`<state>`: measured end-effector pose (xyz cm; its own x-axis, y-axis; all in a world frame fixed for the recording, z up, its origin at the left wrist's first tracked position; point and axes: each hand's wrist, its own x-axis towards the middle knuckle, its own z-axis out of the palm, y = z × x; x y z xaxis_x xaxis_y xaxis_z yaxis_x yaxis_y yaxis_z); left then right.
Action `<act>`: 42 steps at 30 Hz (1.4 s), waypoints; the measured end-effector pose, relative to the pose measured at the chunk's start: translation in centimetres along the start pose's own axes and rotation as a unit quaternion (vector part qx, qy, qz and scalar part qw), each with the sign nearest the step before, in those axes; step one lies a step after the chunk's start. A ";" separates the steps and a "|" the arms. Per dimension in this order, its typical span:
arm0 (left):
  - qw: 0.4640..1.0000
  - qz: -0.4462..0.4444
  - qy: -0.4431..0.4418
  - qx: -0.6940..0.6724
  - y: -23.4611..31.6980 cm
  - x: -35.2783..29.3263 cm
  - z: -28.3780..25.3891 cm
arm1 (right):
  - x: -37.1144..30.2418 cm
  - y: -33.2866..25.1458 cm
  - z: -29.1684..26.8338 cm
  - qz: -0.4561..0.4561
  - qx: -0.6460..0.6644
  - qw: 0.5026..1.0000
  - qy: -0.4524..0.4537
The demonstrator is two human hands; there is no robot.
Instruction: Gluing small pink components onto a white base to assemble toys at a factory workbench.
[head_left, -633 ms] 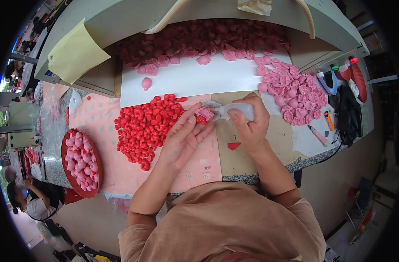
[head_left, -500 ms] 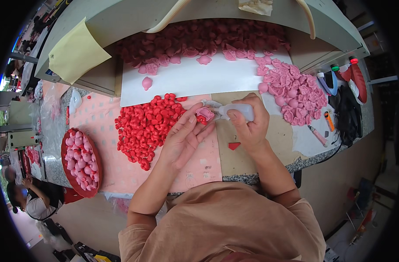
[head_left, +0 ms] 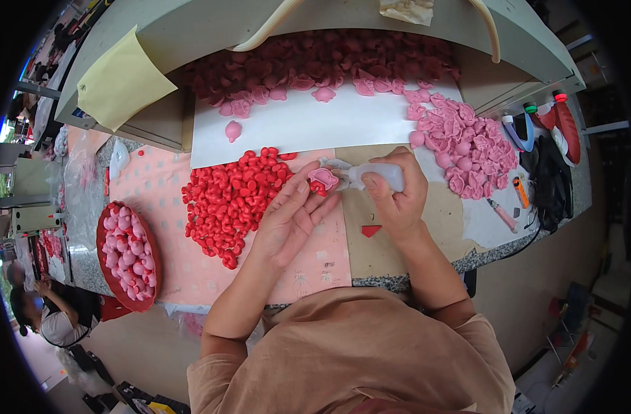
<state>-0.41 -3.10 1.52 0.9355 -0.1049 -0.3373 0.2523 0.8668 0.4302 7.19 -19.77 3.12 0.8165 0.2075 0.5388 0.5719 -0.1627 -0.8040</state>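
My left hand (head_left: 286, 219) is palm up, thumb and fingertips closed on a small pink hollow plastic piece (head_left: 323, 176) with a red part (head_left: 317, 187) at its lower side. Gripped in my right hand (head_left: 406, 200) is a translucent squeeze bottle (head_left: 388, 175), lying nearly level with its nozzle toward the pink piece. Whether the nozzle touches the piece I cannot tell. A crumpled whitish scrap (head_left: 337, 164) lies behind the nozzle. Left of my left hand is a heap of glossy red parts (head_left: 226, 200).
Pink pieces form a pile (head_left: 460, 145) at the right and another under the shelf (head_left: 315, 65). A red basket (head_left: 157, 265) of pink-and-red pieces stands at the left. An orange cutter (head_left: 520, 192) and a pink-handled tool (head_left: 503, 215) lie at the right. Another person (head_left: 56, 310) is at far left.
The pink piece has turned slightly in my left fingers, showing more of its opening. The bottle has shifted a little to the right. Both arms stay nearly in place.
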 end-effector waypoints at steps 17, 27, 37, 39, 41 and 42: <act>0.999 0.020 0.035 -0.016 0.0 -0.2 -0.5 | 0.7 1.8 -4.7 0.163 0.203 0.964 0.049; 0.999 0.009 0.010 -0.043 -0.1 -0.2 -0.1 | -0.3 4.2 -12.4 0.273 -0.083 0.958 0.029; 0.999 0.023 0.008 -0.043 0.3 -0.3 0.3 | 2.5 4.2 -8.4 0.082 -0.350 0.932 -0.041; 0.999 0.020 0.008 -0.042 0.3 -0.5 0.2 | 3.0 4.3 -8.2 0.052 -0.331 0.942 -0.030; 0.999 0.022 0.000 -0.036 0.2 -0.5 0.1 | 4.6 5.1 -8.3 0.018 -0.333 0.942 -0.022; 0.999 0.021 0.000 -0.036 0.3 -0.5 0.1 | 5.1 5.3 -8.3 0.018 -0.334 0.942 -0.021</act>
<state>-0.75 -2.85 1.87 0.9454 -0.0673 -0.3190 0.1934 0.9035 0.3825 15.05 -27.60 3.71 0.8402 0.2267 0.4926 0.4784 -0.7377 -0.4765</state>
